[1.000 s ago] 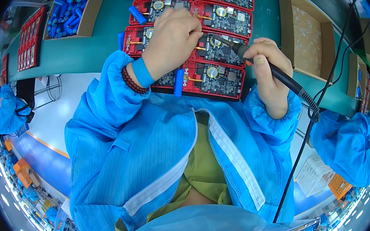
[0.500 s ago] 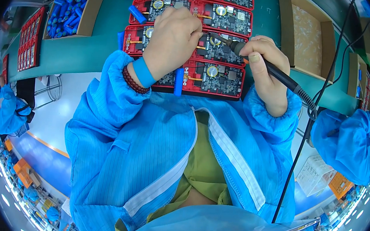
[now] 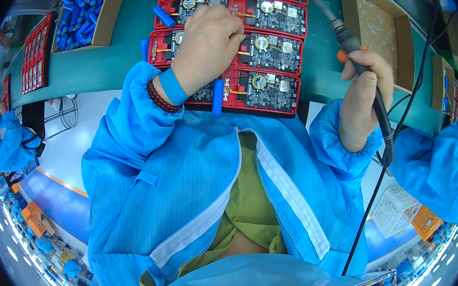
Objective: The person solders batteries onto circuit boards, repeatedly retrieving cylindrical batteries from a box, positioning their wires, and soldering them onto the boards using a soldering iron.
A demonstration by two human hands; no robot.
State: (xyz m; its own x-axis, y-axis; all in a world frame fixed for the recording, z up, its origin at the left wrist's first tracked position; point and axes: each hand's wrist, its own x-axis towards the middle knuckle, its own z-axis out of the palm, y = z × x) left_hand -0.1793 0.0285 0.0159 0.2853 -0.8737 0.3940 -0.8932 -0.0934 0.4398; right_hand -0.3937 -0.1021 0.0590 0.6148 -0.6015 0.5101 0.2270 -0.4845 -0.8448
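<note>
Two columns of red trays with circuit boards lie in front of me, each board bearing a round coin cell; one circuit board (image 3: 273, 53) is just right of my left hand. My left hand (image 3: 208, 44) rests over the left column, fingers pinched together at the inner edge of the boards; whatever they hold is hidden. In my right hand (image 3: 363, 95) is a soldering iron (image 3: 349, 41) with a black handle, its tip raised and pointing up-left, off the boards. A blue cylindrical battery (image 3: 217, 96) lies across the nearest trays.
At the left stands a cardboard box (image 3: 122, 6) full of blue cylindrical batteries. Another cardboard box (image 3: 409, 50) with clear small pieces is at the right. The iron's black cable (image 3: 370, 195) runs down my right side. Co-workers in blue sit on both sides.
My right hand has lifted the soldering iron off the board, moving it up and to the right. My left hand stays pinched at nearly the same place.
</note>
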